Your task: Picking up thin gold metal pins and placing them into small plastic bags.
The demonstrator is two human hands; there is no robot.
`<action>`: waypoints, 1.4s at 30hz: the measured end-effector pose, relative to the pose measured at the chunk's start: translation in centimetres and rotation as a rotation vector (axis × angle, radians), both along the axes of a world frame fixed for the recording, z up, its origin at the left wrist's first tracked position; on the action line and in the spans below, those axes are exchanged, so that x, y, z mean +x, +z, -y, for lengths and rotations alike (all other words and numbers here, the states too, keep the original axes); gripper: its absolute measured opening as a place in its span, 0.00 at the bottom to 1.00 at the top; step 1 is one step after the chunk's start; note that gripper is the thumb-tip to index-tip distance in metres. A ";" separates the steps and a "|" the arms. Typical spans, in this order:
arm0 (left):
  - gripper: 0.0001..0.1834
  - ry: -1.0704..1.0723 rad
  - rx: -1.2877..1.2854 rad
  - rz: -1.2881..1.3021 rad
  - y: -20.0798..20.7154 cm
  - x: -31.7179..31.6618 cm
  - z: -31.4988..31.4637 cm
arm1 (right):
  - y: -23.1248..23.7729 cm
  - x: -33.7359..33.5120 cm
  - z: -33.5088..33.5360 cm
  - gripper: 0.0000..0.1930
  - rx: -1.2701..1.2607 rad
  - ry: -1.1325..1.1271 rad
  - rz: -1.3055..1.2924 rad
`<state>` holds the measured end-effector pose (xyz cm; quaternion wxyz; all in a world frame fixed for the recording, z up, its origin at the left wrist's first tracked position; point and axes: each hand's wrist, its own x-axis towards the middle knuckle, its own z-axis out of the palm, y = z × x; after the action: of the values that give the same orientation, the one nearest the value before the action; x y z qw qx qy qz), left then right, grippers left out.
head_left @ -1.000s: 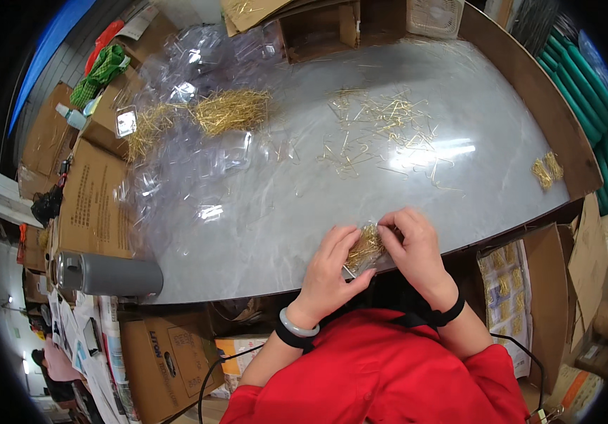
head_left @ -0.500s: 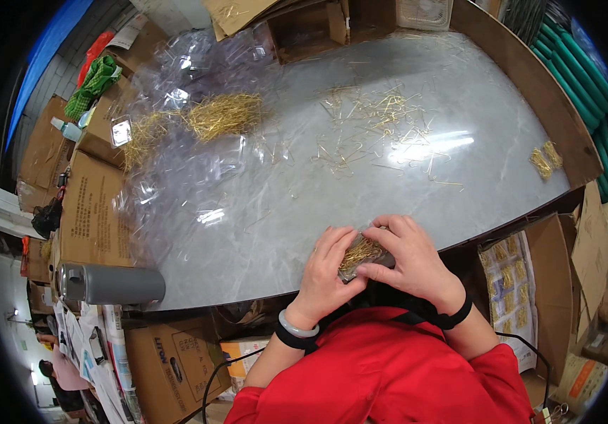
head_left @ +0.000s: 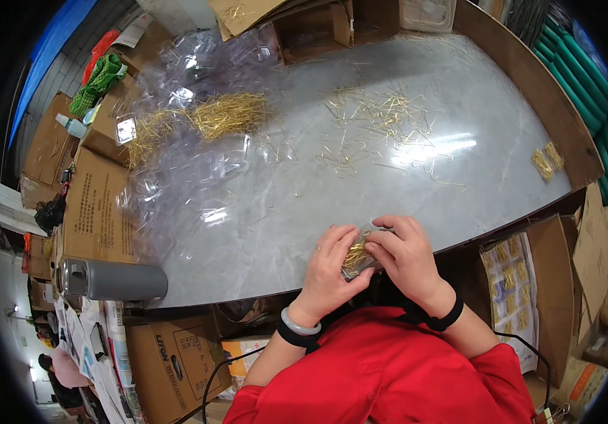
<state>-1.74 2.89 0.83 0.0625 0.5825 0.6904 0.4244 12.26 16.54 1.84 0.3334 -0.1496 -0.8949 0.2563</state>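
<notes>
My right hand (head_left: 406,258) has just changed its hold. Half a second ago its thumb lay along the near edge of the small clear plastic case (head_left: 366,266); now the thumb is off that edge and the fingertips are drawn together at the case's far right side. Whether they pinch wire or the plastic rim I cannot tell, since my own fingers cover the spot.

My left hand (head_left: 328,265) has stayed put, curled round the left side of the case, thumb along its near edge. To my mind, that leaves the left hand doing most of the steadying, with the right free for the far end.

The case is between my two hands at the near edge of the desk (head_left: 282,226), with gold wire hooks (head_left: 355,254) showing inside. I cannot make out whether a lid covers them.

Farther out nothing has shifted: the loose hooks (head_left: 392,116) lie scattered, and the thick gold wire pile (head_left: 229,116) sits among the clear plastic packs (head_left: 194,169) on the left.
</notes>
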 end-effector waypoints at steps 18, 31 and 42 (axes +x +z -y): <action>0.50 -0.201 0.014 0.194 0.2 -1.1 0.7 | 0.4 0.7 1.8 0.27 0.054 0.070 0.139; 0.60 -0.317 0.129 0.674 -0.8 -1.6 1.1 | -0.1 -0.7 3.6 0.33 0.127 -0.022 0.072; 0.28 0.039 0.139 0.276 -0.9 -0.9 0.8 | 0.9 -0.1 2.9 0.34 0.129 -0.041 0.156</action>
<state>-2.59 2.05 -0.05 0.1080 0.5082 0.6553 0.5484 12.17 13.66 2.78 0.2769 -0.1658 -0.9294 0.1789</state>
